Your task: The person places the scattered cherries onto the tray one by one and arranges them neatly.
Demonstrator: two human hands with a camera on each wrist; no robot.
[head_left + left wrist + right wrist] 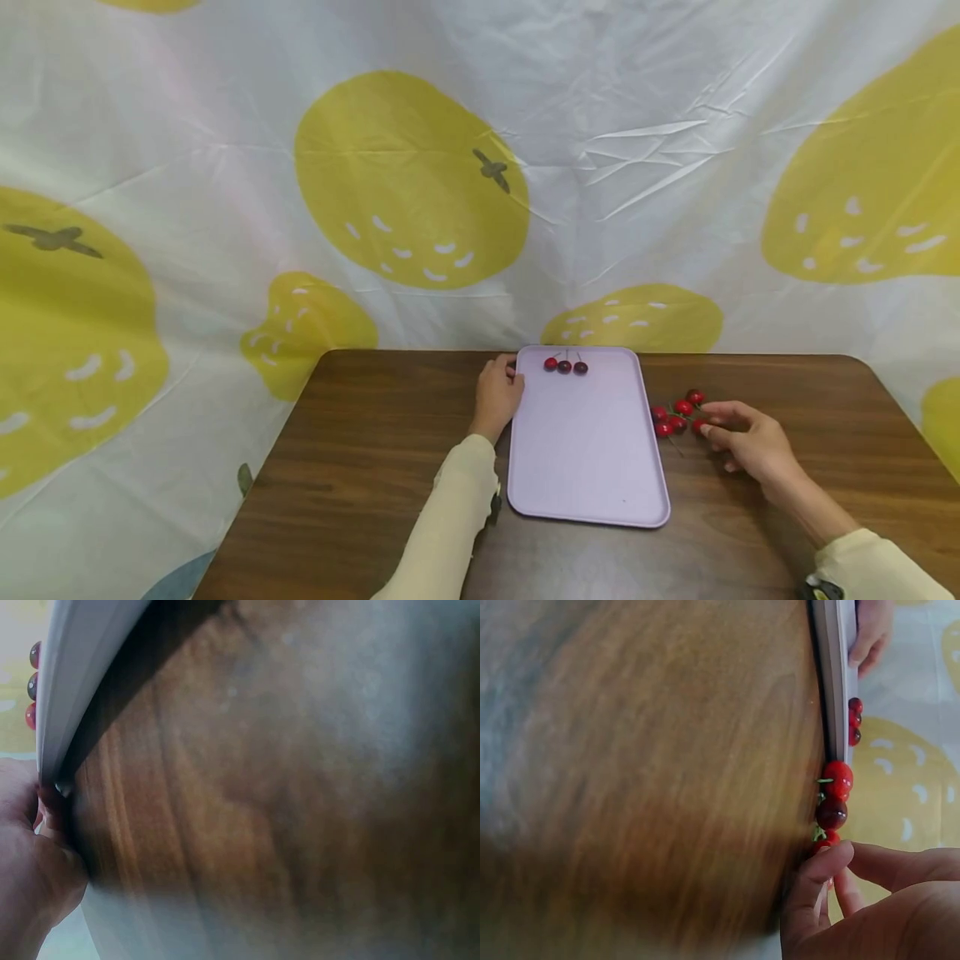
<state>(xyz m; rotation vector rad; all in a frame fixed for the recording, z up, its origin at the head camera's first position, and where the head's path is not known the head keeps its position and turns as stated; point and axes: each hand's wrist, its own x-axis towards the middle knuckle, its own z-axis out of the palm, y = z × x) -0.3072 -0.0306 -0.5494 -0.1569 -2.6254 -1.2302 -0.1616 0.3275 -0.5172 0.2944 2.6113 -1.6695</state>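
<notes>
A pale lilac tray (pixel 585 450) lies on the table, with three cherries (pixel 564 367) with stems in a short row near its far edge. My left hand (pixel 498 396) holds the tray's left rim near the far corner, thumb at the edge. To the right of the tray lies a cluster of several red and dark cherries (pixel 678 424). Over its right side, my right hand (pixel 753 442) pinches a red cherry (pixel 698 427) between thumb and index finger. In the right wrist view the fingertips (pixel 838 857) partly hide that cherry.
The brown wooden table (pixel 375 467) has rounded far corners. Behind its far edge hangs a white curtain (pixel 570 208) printed with large yellow fruit.
</notes>
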